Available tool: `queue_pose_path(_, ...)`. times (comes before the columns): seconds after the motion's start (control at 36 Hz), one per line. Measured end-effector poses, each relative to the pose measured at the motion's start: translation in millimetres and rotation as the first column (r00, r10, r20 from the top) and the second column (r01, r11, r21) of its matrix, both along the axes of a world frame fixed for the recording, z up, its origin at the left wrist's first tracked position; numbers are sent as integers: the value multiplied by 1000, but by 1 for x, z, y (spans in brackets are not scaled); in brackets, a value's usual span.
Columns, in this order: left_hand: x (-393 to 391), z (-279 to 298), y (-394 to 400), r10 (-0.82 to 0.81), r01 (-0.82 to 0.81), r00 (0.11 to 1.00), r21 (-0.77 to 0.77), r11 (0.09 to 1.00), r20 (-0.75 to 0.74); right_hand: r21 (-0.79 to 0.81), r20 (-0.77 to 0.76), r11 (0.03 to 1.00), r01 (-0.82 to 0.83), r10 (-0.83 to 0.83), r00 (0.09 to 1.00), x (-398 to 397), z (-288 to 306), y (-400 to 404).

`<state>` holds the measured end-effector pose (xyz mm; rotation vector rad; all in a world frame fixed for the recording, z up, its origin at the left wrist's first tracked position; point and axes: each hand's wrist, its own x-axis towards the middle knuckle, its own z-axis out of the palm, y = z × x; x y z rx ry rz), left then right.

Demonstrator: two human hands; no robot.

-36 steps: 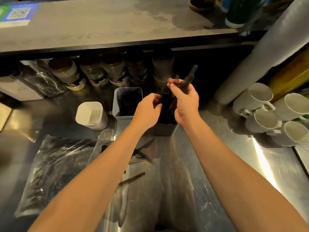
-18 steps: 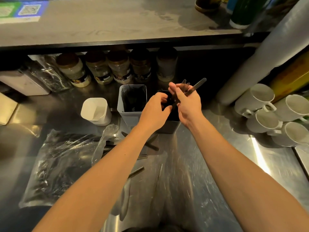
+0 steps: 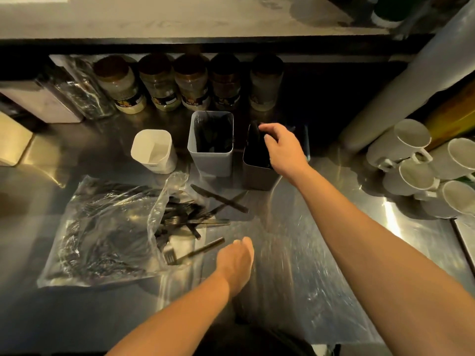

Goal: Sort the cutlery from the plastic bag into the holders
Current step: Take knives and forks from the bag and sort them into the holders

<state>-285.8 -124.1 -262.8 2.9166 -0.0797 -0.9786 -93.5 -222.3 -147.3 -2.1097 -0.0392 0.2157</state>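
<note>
A clear plastic bag point(image 3: 102, 235) lies on the steel counter with black cutlery point(image 3: 180, 217) spilling from its mouth. A fork point(image 3: 195, 253) and two crossed black knives point(image 3: 221, 199) lie loose beside it. Three holders stand behind: a white one point(image 3: 154, 152), a grey one point(image 3: 210, 160) with dark cutlery inside, and a dark one point(image 3: 257, 173). My right hand point(image 3: 282, 147) hangs over the dark holder, its fingertips bent down onto dark cutlery tops at the far left corner; any grip there is hidden. My left hand point(image 3: 237, 260), blurred, is low over the counter by the fork's handle, fingers straight, holding nothing.
Several spice jars point(image 3: 159, 83) line the back under a shelf point(image 3: 180, 19). White mugs point(image 3: 416, 163) lie stacked at the right beside a large roll point(image 3: 411, 80). A thin plastic sheet point(image 3: 295, 278) covers the counter in front of me.
My left hand has left the dark holder and dropped back toward the fork by the bag. My right hand has lowered onto the holder, and the bundle it held no longer sticks up.
</note>
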Motion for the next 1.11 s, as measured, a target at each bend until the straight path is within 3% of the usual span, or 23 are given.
queue_pose_path(0.17,9,0,14,93,-97,995,-186,978,-30,-215,173,974,-66,104,979,-22,-3,-3)
queue_pose_path(0.28,37,34,17,252,-252,967,-347,903,-47,-183,301,982,-46,101,948,-44,-5,-6)
queue_pose_path(0.33,53,59,18,361,-291,931,-484,825,56,-132,362,991,-24,71,930,-54,-7,-7)
queue_pose_path(0.44,86,117,25,507,-99,800,-763,639,321,-21,445,995,95,-76,892,-65,-6,-11)
queue_pose_path(0.5,104,146,28,574,31,700,-820,571,426,17,480,988,154,-143,866,-66,-3,-15)
queue_pose_path(0.56,122,164,28,600,122,607,-807,578,521,45,485,980,192,-189,854,-67,0,-17)
queue_pose_path(0.61,141,168,28,588,150,577,-781,606,567,64,469,977,205,-211,858,-66,2,-19)
queue_pose_path(0.75,168,145,33,499,20,712,-725,688,494,45,407,979,201,-201,891,-66,2,-20)
queue_pose_path(0.86,144,128,44,419,-51,773,-612,789,476,79,252,984,157,-172,952,-74,-2,-12)
queue_pose_path(1.0,71,117,72,351,-175,715,-331,927,605,65,64,997,-31,27,998,-96,-18,7)
queue_pose_path(1.11,8,103,109,365,-378,720,-107,920,590,-5,-96,959,-283,281,955,-122,-40,40)
